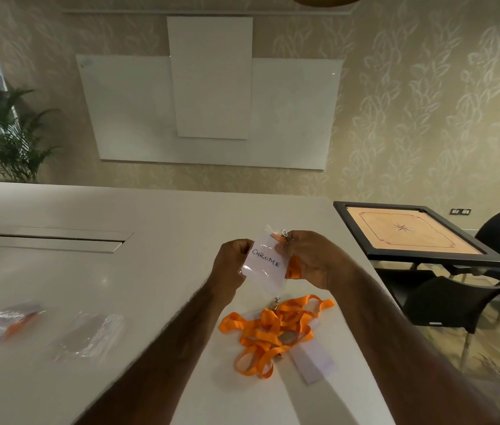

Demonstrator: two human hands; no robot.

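Observation:
Above the white table (pixel 120 286), both my hands hold a clear badge sleeve (pixel 263 262) with a white card reading "CHROME". My left hand (pixel 232 262) pinches its left edge. My right hand (pixel 310 256) grips the top right corner together with a metal clip (pixel 285 234) and an orange lanyard strap (pixel 293 268). Below my hands, a tangled heap of orange lanyards (pixel 273 329) lies on the table, with a metal clip (pixel 275 303) at its top. A white card (pixel 316 360) lies partly under the heap.
Two clear plastic packets lie at the left: one with orange inside (pixel 9 322), one with clear sleeves (pixel 87 335). A cable slot (pixel 52 237) is set in the table. A carrom board (pixel 411 233) and black chairs (pixel 457 299) stand at the right. A plant (pixel 6 136) stands at the back left.

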